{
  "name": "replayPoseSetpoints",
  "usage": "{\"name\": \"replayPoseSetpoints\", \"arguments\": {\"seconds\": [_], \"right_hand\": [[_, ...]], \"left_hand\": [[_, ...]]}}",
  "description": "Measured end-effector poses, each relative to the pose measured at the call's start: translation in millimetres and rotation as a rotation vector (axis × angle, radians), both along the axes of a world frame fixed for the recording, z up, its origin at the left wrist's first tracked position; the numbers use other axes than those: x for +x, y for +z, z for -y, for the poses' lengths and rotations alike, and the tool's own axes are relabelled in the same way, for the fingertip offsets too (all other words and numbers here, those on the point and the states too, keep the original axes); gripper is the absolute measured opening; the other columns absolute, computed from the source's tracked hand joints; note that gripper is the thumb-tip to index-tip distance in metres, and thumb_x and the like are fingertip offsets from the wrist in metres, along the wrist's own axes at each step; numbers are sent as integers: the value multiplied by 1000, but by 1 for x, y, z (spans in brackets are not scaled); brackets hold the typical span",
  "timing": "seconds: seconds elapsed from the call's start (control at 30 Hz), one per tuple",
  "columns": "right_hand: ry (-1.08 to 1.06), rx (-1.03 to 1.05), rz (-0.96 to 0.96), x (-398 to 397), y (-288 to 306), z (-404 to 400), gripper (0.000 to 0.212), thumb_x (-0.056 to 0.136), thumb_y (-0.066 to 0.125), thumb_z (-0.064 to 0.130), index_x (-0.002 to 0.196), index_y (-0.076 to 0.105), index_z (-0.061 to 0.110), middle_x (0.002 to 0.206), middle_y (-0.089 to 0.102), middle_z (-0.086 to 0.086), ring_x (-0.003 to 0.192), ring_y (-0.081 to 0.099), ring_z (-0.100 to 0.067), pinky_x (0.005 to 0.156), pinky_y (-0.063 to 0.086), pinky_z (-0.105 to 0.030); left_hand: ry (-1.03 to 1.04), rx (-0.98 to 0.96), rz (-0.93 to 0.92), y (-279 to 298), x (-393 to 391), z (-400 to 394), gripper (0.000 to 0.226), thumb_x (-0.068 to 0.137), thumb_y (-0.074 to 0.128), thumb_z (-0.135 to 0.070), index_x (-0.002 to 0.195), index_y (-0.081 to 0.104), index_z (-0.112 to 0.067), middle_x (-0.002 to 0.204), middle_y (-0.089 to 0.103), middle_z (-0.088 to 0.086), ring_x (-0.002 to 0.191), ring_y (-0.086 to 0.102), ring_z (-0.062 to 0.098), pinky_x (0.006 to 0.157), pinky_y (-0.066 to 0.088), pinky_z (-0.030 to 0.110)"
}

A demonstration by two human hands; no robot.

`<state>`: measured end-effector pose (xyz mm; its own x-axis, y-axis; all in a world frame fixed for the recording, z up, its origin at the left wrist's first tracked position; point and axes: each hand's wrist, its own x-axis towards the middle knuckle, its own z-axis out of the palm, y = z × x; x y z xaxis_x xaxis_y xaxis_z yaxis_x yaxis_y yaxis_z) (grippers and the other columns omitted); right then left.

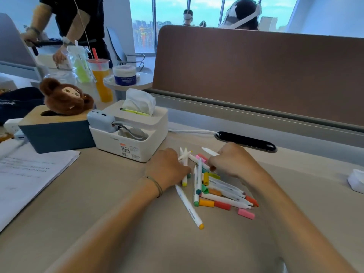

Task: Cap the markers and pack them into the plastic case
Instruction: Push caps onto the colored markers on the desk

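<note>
A loose pile of white markers point(220, 200) and coloured caps lies on the beige desk point(118, 223). A clear plastic case point(226, 186) lies among them, partly under markers. My left hand point(167, 168) grips a few white markers point(184, 156) at the pile's left side. My right hand point(230, 160) has curled fingers around a white marker point(209, 151) that sticks out to the left, above the pile's far end. One marker with a yellow end point(189, 207) lies apart, near me. Pink point(246, 213), orange point(206, 202) and red point(222, 205) caps lie loose.
A white tissue box organiser point(136, 134) and a blue box with a plush toy point(57, 129) stand at the left back. Printed papers point(29, 174) lie on the left. A brown divider point(256, 75) closes the back, with a cable slot point(246, 142) before it. A white object point(356, 182) sits far right.
</note>
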<state>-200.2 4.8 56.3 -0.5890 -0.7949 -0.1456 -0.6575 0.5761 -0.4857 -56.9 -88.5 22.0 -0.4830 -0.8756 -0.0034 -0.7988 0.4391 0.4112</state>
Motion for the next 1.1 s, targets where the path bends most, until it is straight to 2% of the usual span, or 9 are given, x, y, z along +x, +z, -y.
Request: {"name": "replayPoseSetpoints", "arguments": {"seconds": [0.17,0.33,0.47,0.57,0.67,0.73,0.8,0.93,1.1], "right_hand": [[9,7,-65,7,-10,17,28,85,70,41,76,60,17,71,57,-1,70,58,-20,56,36,-28],[3,47,-251,23,-14,27,40,81,75,53,75,50,23,77,58,2,76,59,-19,57,36,-29],[-1,111,-247,27,-12,30,35,79,79,44,76,53,21,76,57,2,74,57,-19,56,36,-28],[-19,52,-35,21,-3,29,28,85,70,38,75,62,14,68,56,-1,65,54,-18,55,36,-28],[-99,-118,240,15,10,20,22,93,58,27,82,64,10,68,57,-5,60,51,-17,58,39,-28],[-156,-164,339,11,16,12,14,95,53,20,90,61,10,71,59,-9,61,53,-19,60,45,-30],[-207,-179,393,6,18,5,8,96,52,16,93,57,12,73,59,-11,61,53,-20,55,47,-27],[-250,-179,431,-2,15,-1,6,97,54,13,98,59,9,73,57,-11,60,51,-19,53,44,-27],[-196,-140,337,-1,4,3,17,92,64,17,107,59,10,81,56,-8,66,51,-17,59,43,-28]], "left_hand": [[-9,229,-237,5,12,11,40,95,55,-37,61,57,-16,60,56,3,56,52,16,54,39,28],[151,774,-673,14,19,18,18,91,50,-14,76,54,-5,59,62,14,46,61,26,44,52,26],[122,858,-708,11,17,24,26,95,59,-20,73,53,-7,58,62,12,54,67,28,49,59,31],[82,884,-713,8,12,27,24,98,60,-18,80,62,-2,59,60,10,47,64,20,46,56,27],[20,586,-534,-1,5,30,20,96,61,-21,95,70,-3,67,56,9,52,54,18,47,47,26],[-58,241,-295,-3,0,31,26,95,61,-33,93,65,-8,73,56,4,67,56,20,59,48,29],[-88,78,-121,-1,-4,28,31,92,61,-46,93,57,-15,79,55,1,76,58,18,66,46,28],[-92,-91,13,0,-15,30,38,87,67,-50,106,61,-17,101,65,3,95,62,21,77,49,28],[-73,-33,-9,2,-15,30,43,87,70,-49,111,61,-15,109,66,7,99,63,23,80,51,30]]}}
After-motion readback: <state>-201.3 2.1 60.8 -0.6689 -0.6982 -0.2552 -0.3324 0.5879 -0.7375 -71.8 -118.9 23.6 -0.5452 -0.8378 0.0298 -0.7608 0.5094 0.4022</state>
